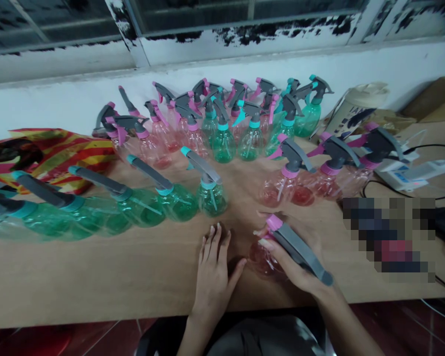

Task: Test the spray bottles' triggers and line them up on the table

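Observation:
My right hand (pixel 291 259) grips a spray bottle (pixel 263 259) with a clear pink body, a grey trigger head and a pink nozzle, near the table's front. Part of the bottle's neck is hidden by the fingers. To its left, my left hand (pixel 215 267) lies flat on the table with fingers stretched out, holding nothing. Just beyond that hand stands a green spray bottle (pixel 212 198) with a teal nozzle. Behind the held bottle, pink spray bottles (pixel 280 185) stand in a short row at the right.
Several green bottles (pixel 144 207) line the left side. A mixed cluster of pink and green bottles (pixel 222 143) stands along the wall. A red-yellow striped bag (pixel 96 158) lies at left. A cream bag (pixel 356 111), a white device (pixel 404 173) and cables are at right.

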Motion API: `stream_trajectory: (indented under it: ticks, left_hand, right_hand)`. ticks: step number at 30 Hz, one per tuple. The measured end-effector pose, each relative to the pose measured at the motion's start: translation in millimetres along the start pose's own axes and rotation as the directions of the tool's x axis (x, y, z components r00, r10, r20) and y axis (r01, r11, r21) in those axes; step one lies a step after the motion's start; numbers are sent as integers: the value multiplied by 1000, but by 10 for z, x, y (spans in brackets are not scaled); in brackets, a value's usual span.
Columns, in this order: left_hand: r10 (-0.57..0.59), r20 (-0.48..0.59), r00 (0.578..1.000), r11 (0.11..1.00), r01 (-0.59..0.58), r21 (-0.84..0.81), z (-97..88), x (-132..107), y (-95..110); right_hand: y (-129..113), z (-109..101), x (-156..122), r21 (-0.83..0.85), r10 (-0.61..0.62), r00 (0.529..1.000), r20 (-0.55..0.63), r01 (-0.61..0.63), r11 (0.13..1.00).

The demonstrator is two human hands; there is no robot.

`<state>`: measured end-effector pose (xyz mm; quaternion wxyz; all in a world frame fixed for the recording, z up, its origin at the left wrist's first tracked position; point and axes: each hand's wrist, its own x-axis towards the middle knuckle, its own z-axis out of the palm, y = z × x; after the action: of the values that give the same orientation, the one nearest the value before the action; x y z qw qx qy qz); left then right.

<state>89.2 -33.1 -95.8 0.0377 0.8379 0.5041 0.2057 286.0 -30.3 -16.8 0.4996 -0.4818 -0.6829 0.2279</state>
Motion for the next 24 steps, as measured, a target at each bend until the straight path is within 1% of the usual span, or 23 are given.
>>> stream_trajectory:
  ticks: [3, 7, 13, 17, 24]
  left_hand:
    - [0, 4, 1000, 1000, 0, 0, 9, -2, -3]
    - [9, -6, 1000, 1000, -9, -8, 20, -8, -6]
    - [0, 0, 1000, 1000, 0, -19, 22, -7, -3]
    - [6, -4, 1000, 1000, -6, -9, 21, -6, -1]
    - [4, -22, 1000, 1000, -4, -18, 30, -13, 0]
  right_hand:
    - [-12, 4, 27, 15, 0, 1000, 6, 0, 1000]
    - [-6, 13, 18, 6, -21, 1000, -20, 22, 1000]
    - [-5, 13, -6, -68, -53, 998, -28, 51, 996]
    - [-6, 4, -12, -50, -29, 1000, 9, 29, 998]
    - [-1, 6, -14, -14, 22, 999, 40, -22, 1000]
